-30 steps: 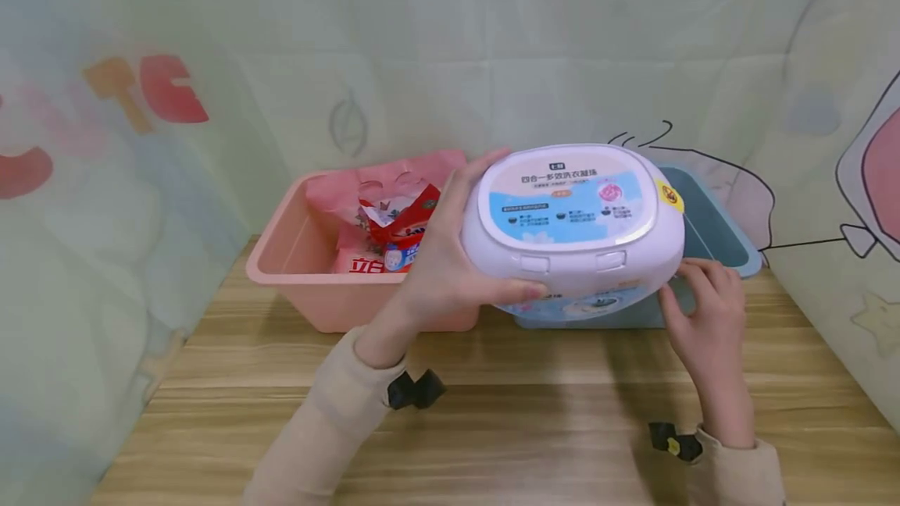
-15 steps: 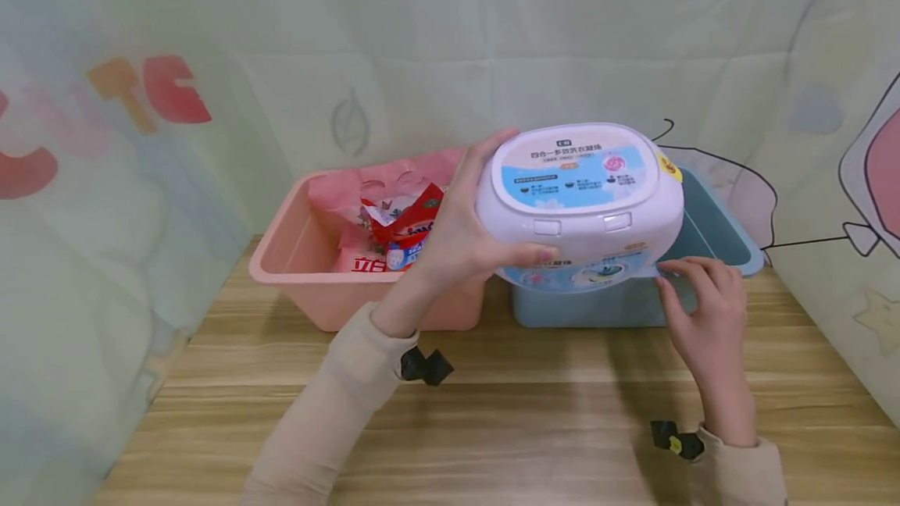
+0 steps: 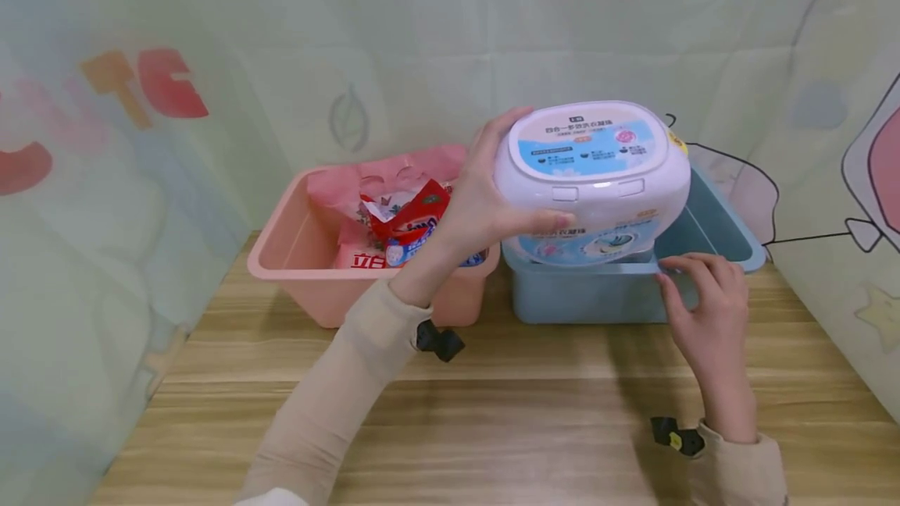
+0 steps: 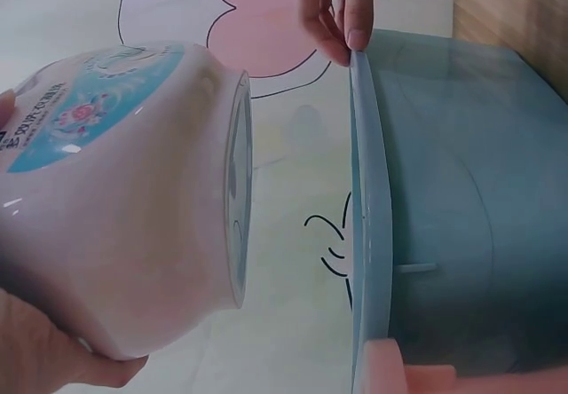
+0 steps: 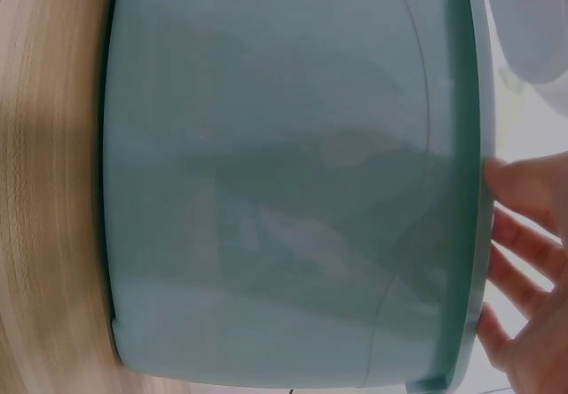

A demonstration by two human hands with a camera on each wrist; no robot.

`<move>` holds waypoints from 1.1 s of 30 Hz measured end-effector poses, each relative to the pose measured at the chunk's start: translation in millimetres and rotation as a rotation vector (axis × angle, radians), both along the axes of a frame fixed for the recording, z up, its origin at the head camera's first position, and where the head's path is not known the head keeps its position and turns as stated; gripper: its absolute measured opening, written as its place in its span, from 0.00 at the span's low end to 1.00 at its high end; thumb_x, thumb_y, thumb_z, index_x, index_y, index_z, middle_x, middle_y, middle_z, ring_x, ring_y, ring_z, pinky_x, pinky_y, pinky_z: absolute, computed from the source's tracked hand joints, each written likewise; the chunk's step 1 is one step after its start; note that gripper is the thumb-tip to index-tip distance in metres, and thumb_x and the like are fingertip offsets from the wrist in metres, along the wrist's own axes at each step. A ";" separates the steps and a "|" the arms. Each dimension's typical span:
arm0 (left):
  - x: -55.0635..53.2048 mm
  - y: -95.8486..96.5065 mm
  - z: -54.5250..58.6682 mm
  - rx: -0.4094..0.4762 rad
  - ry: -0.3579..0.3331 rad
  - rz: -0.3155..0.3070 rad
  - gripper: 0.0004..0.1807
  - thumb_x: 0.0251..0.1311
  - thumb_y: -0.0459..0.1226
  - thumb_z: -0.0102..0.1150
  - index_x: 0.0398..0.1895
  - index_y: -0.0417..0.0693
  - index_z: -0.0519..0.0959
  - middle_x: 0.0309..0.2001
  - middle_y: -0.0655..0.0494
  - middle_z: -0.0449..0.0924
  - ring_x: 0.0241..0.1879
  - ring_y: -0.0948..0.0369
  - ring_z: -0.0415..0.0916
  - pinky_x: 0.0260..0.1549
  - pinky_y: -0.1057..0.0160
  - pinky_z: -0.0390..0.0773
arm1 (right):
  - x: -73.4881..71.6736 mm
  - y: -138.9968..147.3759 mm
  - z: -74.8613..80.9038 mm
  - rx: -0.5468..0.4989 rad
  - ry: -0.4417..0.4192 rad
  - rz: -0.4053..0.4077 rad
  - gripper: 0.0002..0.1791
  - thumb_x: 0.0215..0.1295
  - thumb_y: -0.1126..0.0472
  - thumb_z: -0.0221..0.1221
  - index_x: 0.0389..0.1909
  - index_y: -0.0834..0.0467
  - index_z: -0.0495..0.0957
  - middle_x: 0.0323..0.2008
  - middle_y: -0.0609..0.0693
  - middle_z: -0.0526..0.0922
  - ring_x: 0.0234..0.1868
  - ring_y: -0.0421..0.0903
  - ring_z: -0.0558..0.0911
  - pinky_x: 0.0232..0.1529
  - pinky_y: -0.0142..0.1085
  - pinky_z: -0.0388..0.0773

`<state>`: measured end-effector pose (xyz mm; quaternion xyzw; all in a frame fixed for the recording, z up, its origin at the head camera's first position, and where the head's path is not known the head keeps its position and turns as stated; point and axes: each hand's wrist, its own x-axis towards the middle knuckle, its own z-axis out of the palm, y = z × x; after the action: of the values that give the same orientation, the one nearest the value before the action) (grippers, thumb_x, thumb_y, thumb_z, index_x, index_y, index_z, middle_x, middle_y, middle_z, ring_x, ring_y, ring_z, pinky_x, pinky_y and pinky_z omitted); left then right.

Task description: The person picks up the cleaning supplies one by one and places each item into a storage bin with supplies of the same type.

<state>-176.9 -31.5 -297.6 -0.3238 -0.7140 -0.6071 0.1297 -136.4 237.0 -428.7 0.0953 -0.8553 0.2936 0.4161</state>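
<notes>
My left hand (image 3: 485,201) grips a white laundry pod tub (image 3: 594,155) with a blue label from its left side, thumb across the front and fingers behind. In the head view the tub is tilted, its lid partly facing me, over the blue bin (image 3: 583,299). The left wrist view shows the tub's base (image 4: 238,190) apart from the bin's rim (image 4: 377,208). At the bin's front right, my right hand (image 3: 710,311) pinches the rim between thumb and fingers. The bin's inside is mostly hidden by the tub.
Left of the blue bin stands a pink bin (image 3: 319,279) holding a pink bag (image 3: 344,190) and a red packet (image 3: 422,213). Both bins rest on a wooden table (image 3: 492,412). A printed cloth (image 3: 422,61) hangs close behind them.
My left hand has raised the tub, moving it slightly right and away from me, so more of the blue bin's front shows. My right hand has stayed almost in place.
</notes>
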 end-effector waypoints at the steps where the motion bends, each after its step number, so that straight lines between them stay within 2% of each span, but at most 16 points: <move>1: -1.9 0.9 0.3 -0.006 -0.002 0.006 0.52 0.40 0.35 0.76 0.70 0.53 0.56 0.63 0.54 0.64 0.61 0.62 0.65 0.46 0.62 0.83 | -0.1 -0.2 -0.2 0.002 0.000 0.000 0.11 0.54 0.73 0.65 0.39 0.70 0.79 0.42 0.65 0.77 0.46 0.60 0.69 0.47 0.49 0.59; 13: -24.7 9.2 5.1 -0.105 -0.026 0.095 0.51 0.41 0.41 0.76 0.70 0.54 0.57 0.62 0.55 0.64 0.60 0.63 0.64 0.44 0.66 0.82 | -1.2 -2.9 -0.9 -0.001 0.027 0.010 0.10 0.53 0.74 0.65 0.38 0.70 0.80 0.39 0.65 0.78 0.44 0.60 0.70 0.46 0.47 0.59; 23: -43.4 17.3 14.2 -0.113 -0.049 0.105 0.52 0.41 0.42 0.76 0.70 0.54 0.55 0.63 0.56 0.63 0.59 0.64 0.65 0.45 0.68 0.81 | 2.6 -2.2 -0.6 0.003 -0.003 -0.013 0.10 0.55 0.73 0.65 0.39 0.69 0.79 0.41 0.65 0.77 0.46 0.60 0.69 0.47 0.50 0.59; 33: -61.7 21.9 25.5 -0.197 -0.055 0.159 0.54 0.39 0.45 0.77 0.70 0.57 0.54 0.63 0.57 0.62 0.59 0.66 0.63 0.47 0.70 0.79 | 5.8 -3.3 1.1 -0.007 -0.013 -0.017 0.10 0.56 0.72 0.64 0.39 0.69 0.80 0.41 0.65 0.77 0.46 0.60 0.69 0.48 0.50 0.59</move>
<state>-238.5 -9.6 -272.2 -0.2606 -0.7968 -0.5305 0.1252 -130.6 233.8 -427.7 0.0845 -0.8579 0.2935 0.4133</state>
